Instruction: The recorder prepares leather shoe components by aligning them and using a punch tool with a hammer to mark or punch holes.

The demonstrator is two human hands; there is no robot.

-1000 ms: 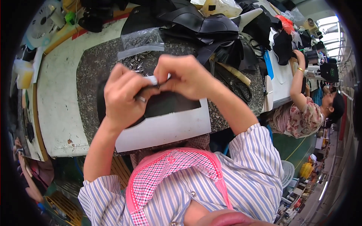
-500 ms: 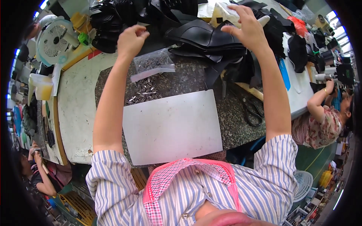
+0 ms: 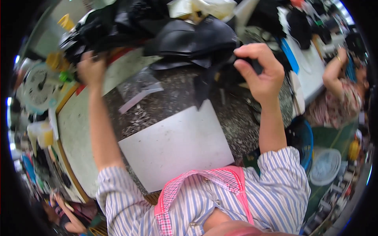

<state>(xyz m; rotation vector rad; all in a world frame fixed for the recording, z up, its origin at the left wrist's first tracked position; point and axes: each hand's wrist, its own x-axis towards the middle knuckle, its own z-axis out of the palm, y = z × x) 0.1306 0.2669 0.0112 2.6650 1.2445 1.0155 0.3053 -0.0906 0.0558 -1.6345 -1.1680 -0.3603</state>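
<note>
My left hand (image 3: 91, 71) is at the far left, beside a heap of black leather-like pieces (image 3: 112, 25). Motion smears its fingers, so what they hold, if anything, does not show. My right hand (image 3: 264, 72) hovers right of a stack of shaped black pieces (image 3: 193, 39). Its fingers curl, with thumb and forefinger apart and nothing visible gripped. A narrow black piece (image 3: 202, 88) points down onto the white sheet (image 3: 177, 145) in front of me. Small metal bits (image 3: 139, 120) lie beyond the sheet's left corner, beside a clear plastic bag (image 3: 138, 84).
A white fan (image 3: 39, 86) and a cup of yellowish stuff (image 3: 41, 133) stand at the left. To the right are a blue-rimmed basket (image 3: 309, 141) and a clear tub (image 3: 325, 167). Co-workers sit on both sides, one in a floral top (image 3: 342, 102).
My left hand has swung left to the black heap. My right hand has come nearer to me, away from the back of the table, its fingers more curled. The whole view has turned.
</note>
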